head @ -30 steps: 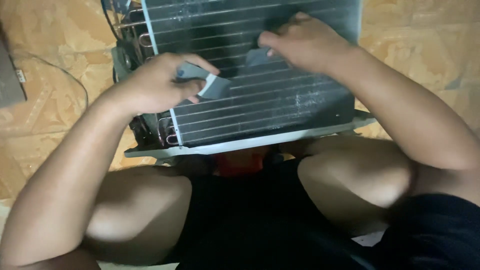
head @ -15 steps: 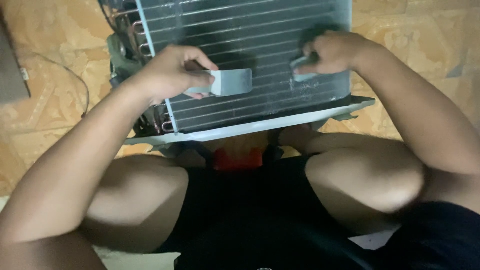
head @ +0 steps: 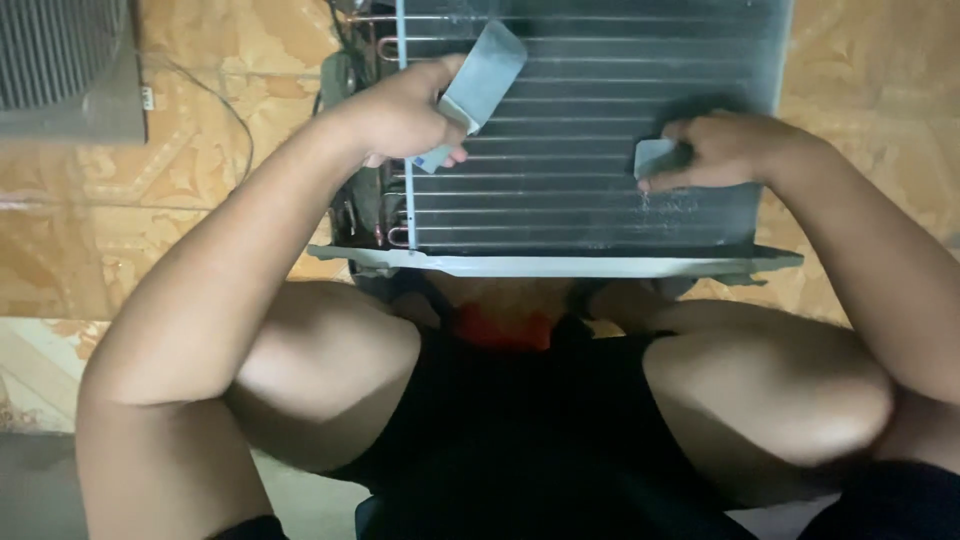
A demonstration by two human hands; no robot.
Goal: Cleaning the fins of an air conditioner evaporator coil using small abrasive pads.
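Left hand [head: 400,115]: clenched round a flat grey metal scraper [head: 480,80], its wide blade tilted up and to the right, lifted just clear of the coil as far as I can tell.
Coil [head: 590,200]: a finned radiator coil with thin copper tubes, lying flat under both hands, its pale metal frame [head: 560,264] just beyond the person's knees.
Right hand [head: 725,150]: fingers curled down on a second, smaller grey pad or blade [head: 655,157], pressing it onto the fins, to the right of the scraper.
Cables [head: 345,90]: dark wires and bent copper ends [head: 385,235] bunched just below the left hand, beside the coil's left edge.
Fan grille [head: 60,55]: a grey ribbed casing on the floor, well to the left of the left hand.
Risk, fins: they look thin; a blade dragged across them instead of along them would likely flatten them.
Risk, fingers: bare knuckles ride close to sharp fin edges, so a slip of the right hand could cut.
Risk, tubes: a careless swing of the raised scraper might nick the copper bends or snag the wires.
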